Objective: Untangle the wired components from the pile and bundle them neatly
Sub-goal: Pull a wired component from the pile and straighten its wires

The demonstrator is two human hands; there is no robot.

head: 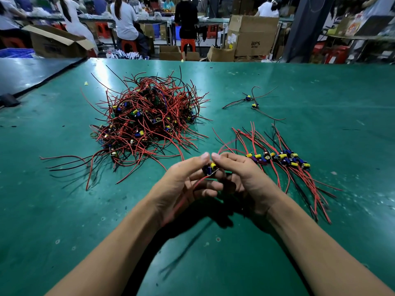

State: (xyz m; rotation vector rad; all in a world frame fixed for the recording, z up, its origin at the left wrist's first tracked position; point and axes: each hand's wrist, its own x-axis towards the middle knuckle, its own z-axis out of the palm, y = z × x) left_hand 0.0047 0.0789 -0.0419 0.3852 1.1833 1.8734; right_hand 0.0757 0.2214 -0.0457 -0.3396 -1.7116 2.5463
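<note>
We hold one wired component [211, 168] between both hands, raised just above the green table [310, 86], near its front edge and roughly midway between the pile and the sorted row. It is a small board with a yellow capacitor and a dark blue part on top. Our left hand [188, 180] curls its fingers round the component from the left, thumb tip up beside the yellow part, and a red wire [192, 189] runs from the board down across this palm toward the wrist. Our right hand [241, 174] pinches the same component from the right, its thumb tip almost touching the left thumb; we cannot tell how its lower fingers lie, as they are hidden behind the board.

To the left and further back lies the tangled pile [147, 120], a heap of red and black wires with yellow and blue parts buried in it, loose ends spreading outward on every side. Just right of our right hand lies the sorted row [282, 161], components side by side with their wires fanned toward and away from us. Further back on the right, two stray components [251, 101] lie apart from both groups, their wires crossing.

Beyond the table stand cardboard boxes [252, 35], and people [125, 20] sit on red stools [188, 44] at other benches.
</note>
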